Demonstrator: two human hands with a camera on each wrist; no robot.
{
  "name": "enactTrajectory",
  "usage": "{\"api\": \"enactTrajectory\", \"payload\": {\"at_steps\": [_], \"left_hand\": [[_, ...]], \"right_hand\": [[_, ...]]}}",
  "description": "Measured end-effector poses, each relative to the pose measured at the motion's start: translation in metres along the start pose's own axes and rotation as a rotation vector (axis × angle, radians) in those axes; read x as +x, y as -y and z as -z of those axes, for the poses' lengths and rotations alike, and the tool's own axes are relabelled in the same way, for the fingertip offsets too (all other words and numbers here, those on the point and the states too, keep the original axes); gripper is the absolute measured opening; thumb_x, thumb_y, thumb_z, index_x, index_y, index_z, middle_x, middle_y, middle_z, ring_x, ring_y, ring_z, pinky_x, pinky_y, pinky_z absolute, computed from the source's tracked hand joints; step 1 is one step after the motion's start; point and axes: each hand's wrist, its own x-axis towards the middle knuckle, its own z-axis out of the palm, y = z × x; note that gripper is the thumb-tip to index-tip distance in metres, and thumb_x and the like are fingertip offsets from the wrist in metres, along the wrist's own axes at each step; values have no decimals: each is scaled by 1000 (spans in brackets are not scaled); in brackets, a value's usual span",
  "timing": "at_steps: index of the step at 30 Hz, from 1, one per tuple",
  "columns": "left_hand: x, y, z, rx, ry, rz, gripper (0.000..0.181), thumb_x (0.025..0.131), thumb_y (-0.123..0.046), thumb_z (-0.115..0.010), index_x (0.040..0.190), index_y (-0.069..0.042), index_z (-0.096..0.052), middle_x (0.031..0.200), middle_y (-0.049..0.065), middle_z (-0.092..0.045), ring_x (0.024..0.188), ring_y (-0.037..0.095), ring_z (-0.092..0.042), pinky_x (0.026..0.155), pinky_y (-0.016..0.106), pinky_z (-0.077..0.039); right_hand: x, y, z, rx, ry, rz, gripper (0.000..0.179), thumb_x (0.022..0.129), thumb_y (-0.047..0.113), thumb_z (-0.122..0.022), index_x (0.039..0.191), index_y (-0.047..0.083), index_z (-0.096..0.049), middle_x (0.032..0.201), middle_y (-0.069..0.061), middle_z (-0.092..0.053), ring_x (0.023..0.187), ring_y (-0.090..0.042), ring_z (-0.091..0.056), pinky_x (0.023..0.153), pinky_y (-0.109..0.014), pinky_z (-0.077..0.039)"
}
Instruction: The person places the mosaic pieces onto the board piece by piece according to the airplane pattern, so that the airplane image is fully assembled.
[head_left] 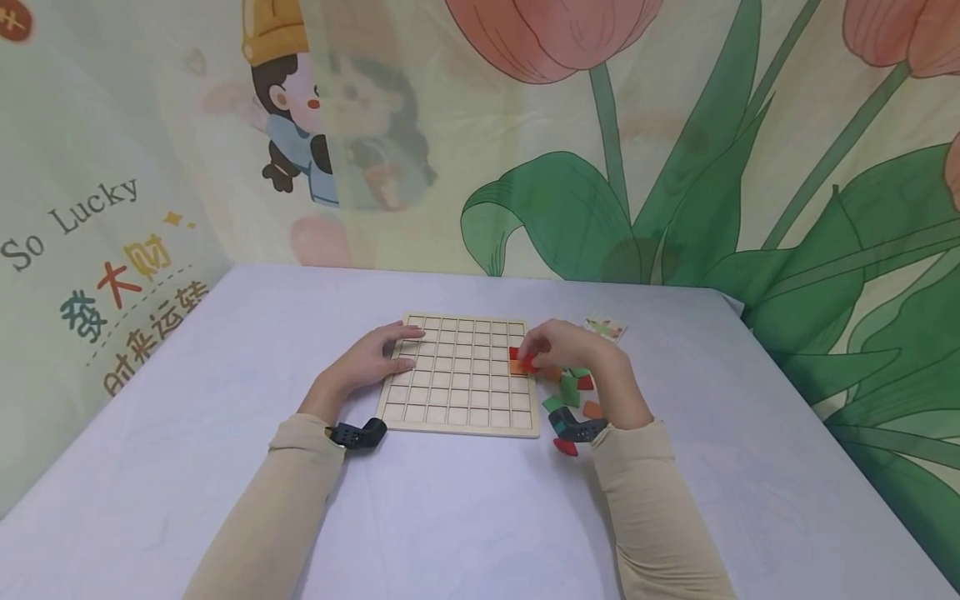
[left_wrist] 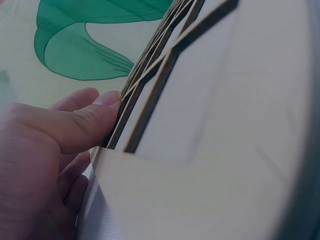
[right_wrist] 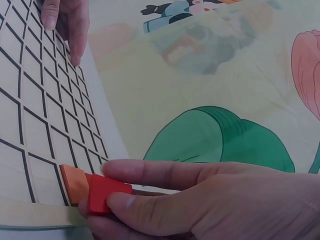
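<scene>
A pale wooden grid board (head_left: 465, 430) lies flat on the table. My left hand (head_left: 367, 357) rests at its left side, thumb and fingers extended over the edge cells. Over the right edge, my right hand (head_left: 562, 343) pinches a red square tile (right_wrist: 102, 192) between thumb and fingers. Just beside that tile, an orange tile (right_wrist: 76, 184) sits in a cell of the right-hand column. Behind the orange one, a red tile (head_left: 513, 352) occupies the neighbouring cell, partly hidden by the fingers in the right wrist view.
Loose green tiles (head_left: 570, 390), an orange tile (head_left: 592, 409) and other red pieces lie right of the board, partly under my right forearm. A red piece (head_left: 566, 447) lies nearer me. A printed card (head_left: 606, 327) lies behind my right hand.
</scene>
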Motion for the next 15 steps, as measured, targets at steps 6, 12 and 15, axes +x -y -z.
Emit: {"api": "enactTrajectory", "payload": {"at_steps": [6, 12, 15], "left_hand": [[0, 0, 0, -4, 1, -2, 54, 86, -16, -68, 137, -13, -51, 152, 14, -35, 146, 35, -16, 120, 52, -10], [0, -1, 0, -11, 1, 0, 53, 86, -15, -68, 136, -12, -52, 152, 13, -36, 147, 34, -16, 120, 51, -10], [0, -1, 0, -19, 1, 10, 53, 85, -15, -68, 136, -13, -52, 153, 14, -33, 147, 34, -15, 120, 51, -10]], "right_hand": [[1, -2, 1, -6, 44, 3, 24, 88, 7, -61, 107, 20, -71, 110, -1, -66, 100, -20, -56, 87, -32, -53], [1, -3, 0, 0, 55, 10, 28, 88, 4, -58, 107, 20, -71, 109, -2, -65, 97, -20, -56, 81, -29, -53], [0, -1, 0, 19, 34, 2, 21, 88, 6, -61, 101, 19, -71, 103, -1, -66, 93, -19, -56, 78, -27, -52]]}}
